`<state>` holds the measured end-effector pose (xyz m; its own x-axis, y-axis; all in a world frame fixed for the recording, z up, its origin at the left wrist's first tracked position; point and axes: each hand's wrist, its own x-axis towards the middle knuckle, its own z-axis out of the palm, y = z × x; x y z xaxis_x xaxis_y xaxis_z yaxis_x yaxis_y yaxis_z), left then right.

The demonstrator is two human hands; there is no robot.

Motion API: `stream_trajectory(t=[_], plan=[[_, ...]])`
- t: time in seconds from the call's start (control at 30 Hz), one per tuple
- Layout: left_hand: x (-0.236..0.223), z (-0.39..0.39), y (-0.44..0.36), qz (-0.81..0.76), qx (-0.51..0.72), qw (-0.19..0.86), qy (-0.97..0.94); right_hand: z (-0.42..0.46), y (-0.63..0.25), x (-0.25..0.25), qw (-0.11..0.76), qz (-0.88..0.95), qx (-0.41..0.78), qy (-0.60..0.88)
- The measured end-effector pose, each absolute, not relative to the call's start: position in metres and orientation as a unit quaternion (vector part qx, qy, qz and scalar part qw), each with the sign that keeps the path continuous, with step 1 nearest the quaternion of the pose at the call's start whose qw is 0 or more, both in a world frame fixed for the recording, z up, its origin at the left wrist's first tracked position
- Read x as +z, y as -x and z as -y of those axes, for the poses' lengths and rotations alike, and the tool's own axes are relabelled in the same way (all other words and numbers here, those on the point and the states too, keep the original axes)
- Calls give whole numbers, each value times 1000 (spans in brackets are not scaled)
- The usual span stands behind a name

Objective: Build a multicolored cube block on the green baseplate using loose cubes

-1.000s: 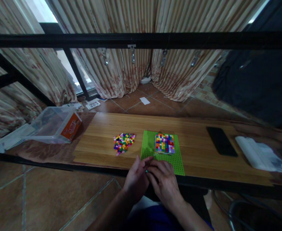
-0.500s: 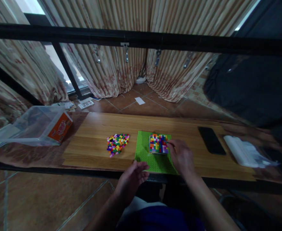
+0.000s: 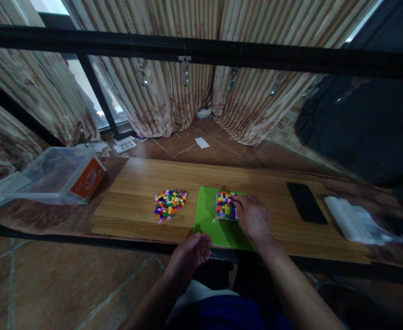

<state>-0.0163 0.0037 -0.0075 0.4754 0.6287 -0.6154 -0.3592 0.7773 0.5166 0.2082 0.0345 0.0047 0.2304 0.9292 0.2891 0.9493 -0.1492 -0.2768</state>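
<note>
A square block of many-coloured toy bricks (image 3: 223, 206) stands on a green studded baseplate (image 3: 204, 220). Over the block's right part lies my right hand (image 3: 255, 219), its fingers bent together and touching the top; anything pinched in them is hidden. My left hand (image 3: 193, 252) rests by the baseplate's near left corner, palm turned inward, fingers loosely curved and apart, holding nothing that I can see. To the left of the baseplate, a loose pile of small coloured bricks (image 3: 170, 204) is spread on the wooden board (image 3: 135, 183).
A clear plastic bin (image 3: 55, 178) with an orange label stands at the far left. On the right lie a black phone (image 3: 306, 202) and a white packet (image 3: 349, 220). A dark rail (image 3: 201, 43) crosses in front of striped curtains (image 3: 167, 101).
My right hand has moved left and inward from the block's right edge, now covering more of its top. My left hand has stayed nearly still. The view has shifted slightly.
</note>
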Motion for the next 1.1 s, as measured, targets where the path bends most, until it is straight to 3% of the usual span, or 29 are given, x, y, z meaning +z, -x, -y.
stream_trajectory(t=[0.4, 1.1], plan=[[-10, -1, 16, -438, 298, 829, -182, -24, -216, -3, 338, 577, -27, 743], [-10, -1, 13, -454, 281, 825, -185, -20, -214, -22, 317, 650, -79, 686]])
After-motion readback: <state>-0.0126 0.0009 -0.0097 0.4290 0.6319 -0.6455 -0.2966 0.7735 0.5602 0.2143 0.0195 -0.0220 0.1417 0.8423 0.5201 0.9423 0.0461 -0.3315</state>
